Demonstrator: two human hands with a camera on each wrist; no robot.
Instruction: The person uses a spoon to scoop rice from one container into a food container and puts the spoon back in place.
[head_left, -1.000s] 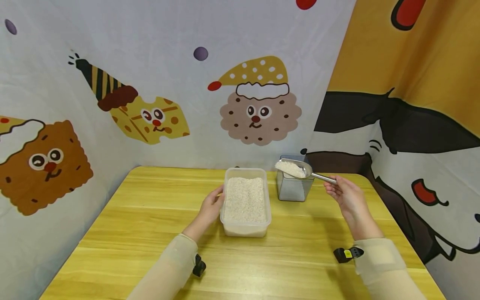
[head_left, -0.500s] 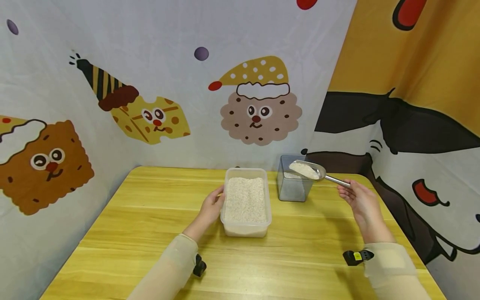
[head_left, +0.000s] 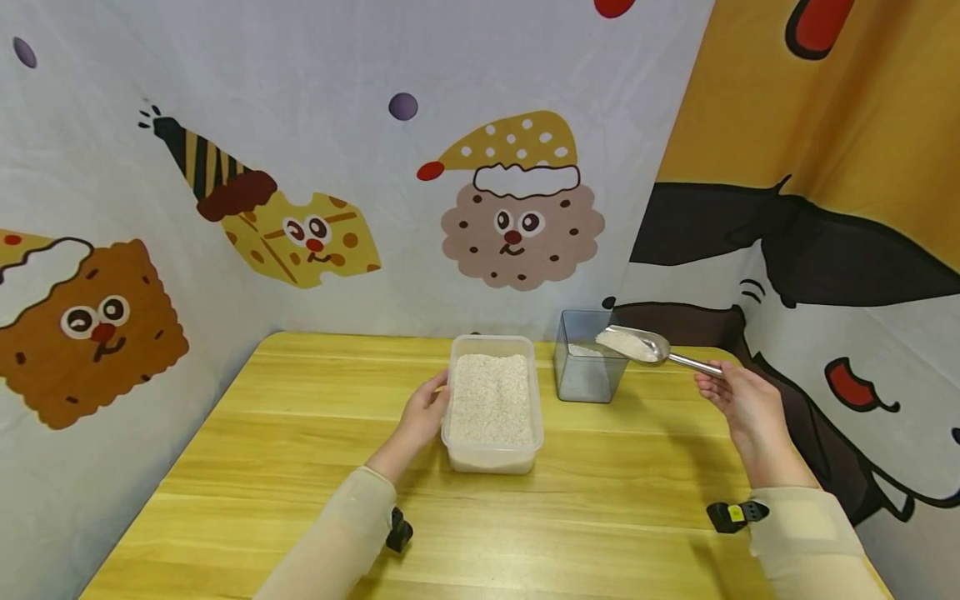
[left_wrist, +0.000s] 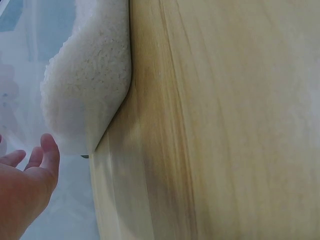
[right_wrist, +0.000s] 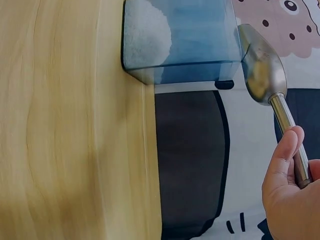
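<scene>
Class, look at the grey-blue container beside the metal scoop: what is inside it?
A small layer of white rice lies in the grey-blue container, seen through its tinted wall. The scoop, held by the right hand, covers its far corner, so that part stays hidden.

Metal scoop (head_left: 636,343) heaped with white rice, tilted over the blue-grey container's (head_left: 586,367) rim.

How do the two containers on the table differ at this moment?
The white tub is low, long and nearly full of rice; the blue-grey bin is taller, narrower and holds only a little. The left hand rests against the tub; the right hand holds a scoop of rice at the bin's rim. Both are translucent and open-topped.
</scene>
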